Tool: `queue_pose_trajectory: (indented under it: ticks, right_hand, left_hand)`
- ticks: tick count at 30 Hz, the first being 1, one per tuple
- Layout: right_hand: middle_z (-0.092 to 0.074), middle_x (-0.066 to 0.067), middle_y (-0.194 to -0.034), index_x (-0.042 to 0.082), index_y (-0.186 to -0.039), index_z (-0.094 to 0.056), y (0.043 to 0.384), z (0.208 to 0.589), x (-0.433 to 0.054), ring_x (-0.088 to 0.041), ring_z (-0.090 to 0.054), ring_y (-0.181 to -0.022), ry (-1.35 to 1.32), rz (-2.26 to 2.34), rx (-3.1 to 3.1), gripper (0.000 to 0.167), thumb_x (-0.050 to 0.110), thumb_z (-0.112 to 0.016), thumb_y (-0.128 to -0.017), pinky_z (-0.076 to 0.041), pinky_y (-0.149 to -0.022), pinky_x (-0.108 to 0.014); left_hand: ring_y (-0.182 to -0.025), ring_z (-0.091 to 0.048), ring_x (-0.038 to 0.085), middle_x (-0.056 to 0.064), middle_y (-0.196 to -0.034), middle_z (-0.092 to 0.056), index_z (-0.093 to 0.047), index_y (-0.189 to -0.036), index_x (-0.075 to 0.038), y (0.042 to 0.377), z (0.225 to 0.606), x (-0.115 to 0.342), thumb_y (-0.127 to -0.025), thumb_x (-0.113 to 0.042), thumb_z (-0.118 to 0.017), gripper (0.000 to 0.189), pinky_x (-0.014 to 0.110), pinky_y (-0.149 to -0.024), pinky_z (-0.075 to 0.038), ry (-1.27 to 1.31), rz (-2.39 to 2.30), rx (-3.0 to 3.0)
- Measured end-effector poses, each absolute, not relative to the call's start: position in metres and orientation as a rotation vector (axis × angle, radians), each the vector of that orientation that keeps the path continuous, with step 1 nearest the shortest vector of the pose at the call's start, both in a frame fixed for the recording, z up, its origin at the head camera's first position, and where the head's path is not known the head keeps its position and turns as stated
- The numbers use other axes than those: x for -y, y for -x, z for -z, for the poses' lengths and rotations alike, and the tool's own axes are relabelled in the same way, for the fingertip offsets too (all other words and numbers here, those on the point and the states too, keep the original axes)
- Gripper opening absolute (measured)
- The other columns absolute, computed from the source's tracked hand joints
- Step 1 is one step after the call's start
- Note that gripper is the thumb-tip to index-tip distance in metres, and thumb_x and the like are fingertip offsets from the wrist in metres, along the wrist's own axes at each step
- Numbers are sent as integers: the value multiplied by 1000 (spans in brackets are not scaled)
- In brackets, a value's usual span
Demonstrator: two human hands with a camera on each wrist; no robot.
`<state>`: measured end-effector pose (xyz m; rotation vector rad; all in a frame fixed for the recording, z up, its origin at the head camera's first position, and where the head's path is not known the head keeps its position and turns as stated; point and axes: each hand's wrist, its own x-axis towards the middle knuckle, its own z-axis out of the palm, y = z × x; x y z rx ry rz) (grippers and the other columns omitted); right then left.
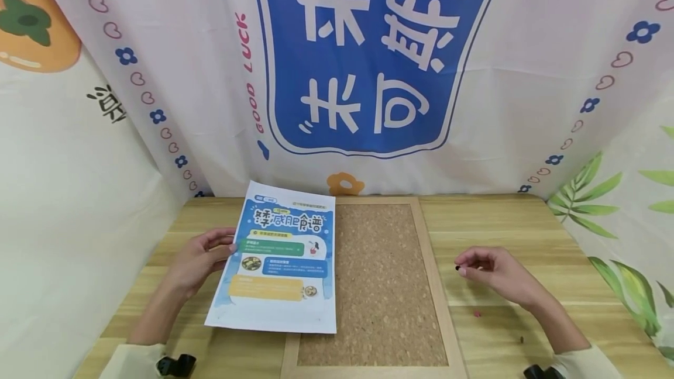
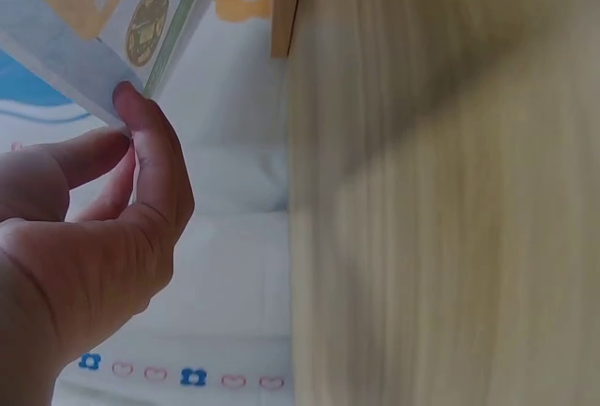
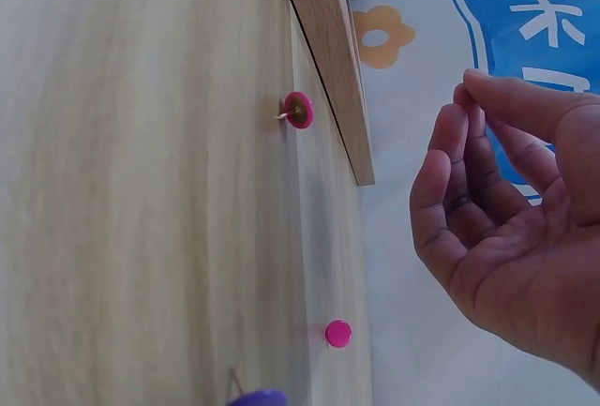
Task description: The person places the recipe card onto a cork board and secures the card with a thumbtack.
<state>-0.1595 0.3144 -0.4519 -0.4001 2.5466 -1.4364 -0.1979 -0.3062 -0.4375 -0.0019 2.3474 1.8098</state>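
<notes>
A printed sheet of paper (image 1: 284, 262), blue and white with colored text boxes, overlaps the left part of a wood-framed corkboard (image 1: 389, 285). My left hand (image 1: 202, 259) pinches its left edge between thumb and fingers; the left wrist view shows that edge raised off the table. To the right of the board, above the table, my right hand (image 1: 495, 274) has its thumb and fingertips together. A small dark object (image 1: 457, 268) shows at those fingertips in the head view; it is hidden in the right wrist view.
Two pink thumbtacks lie on the wooden table in the right wrist view, one tack (image 3: 298, 111) on its side near the board frame. A purple thumbtack (image 3: 258, 398) is cut off at the bottom. Behind the table hangs a printed cloth (image 1: 379, 174).
</notes>
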Motion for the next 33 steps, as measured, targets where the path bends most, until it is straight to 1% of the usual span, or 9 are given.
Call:
queue_pose_trajectory:
  ticks: [7, 12, 19, 30, 33]
  right_hand:
    - [-74, -20, -112, -4, -120, -71, 160, 451, -312, -8, -69, -96, 410, 1446, -2547, 28, 18, -72, -103, -61, -81, -26]
    - [-74, -21, -112, -4, -120, -71, 161, 451, -309, -9, -69, -95, 407, 1452, -2536, 28, 19, -72, -103, -61, -81, -28]
    - [-73, -21, -113, -3, -119, -71, 163, 451, -304, -9, -69, -96, 437, 1453, -2539, 27, 18, -72, -103, -61, -82, -27]
    - [-74, -17, -110, -2, -118, -72, 164, 450, -297, -8, -68, -96, 473, 1462, -2551, 24, 17, -72, -103, -59, -84, -24]
    - [-74, -15, -110, -2, -118, -72, 165, 448, -295, -7, -68, -96, 488, 1467, -2552, 24, 16, -73, -103, -59, -84, -24]
  left_hand:
    - [-103, -74, 10, 17, -134, -67, -45, -157, 4, 199, 442, 285, -109, -12, -62, 53, 28, -89, -65, 8, -1819, -2313]
    - [-104, -74, 13, 24, -139, -62, -46, -156, 3, 202, 447, 270, -109, -10, -61, 51, 28, -88, -65, 2, -1829, -2292]
    - [-106, -73, 18, 24, -139, -61, -49, -154, 2, 206, 453, 249, -108, -7, -60, 48, 29, -88, -65, 6, -1835, -2261]
    - [-106, -74, 21, 23, -138, -63, -55, -150, 0, 208, 454, 225, -106, -7, -64, 46, 31, -87, -65, 20, -1817, -2247]
    - [-104, -74, 22, 23, -136, -64, -56, -149, -1, 209, 453, 218, -105, -7, -64, 45, 32, -87, -65, 21, -1807, -2245]
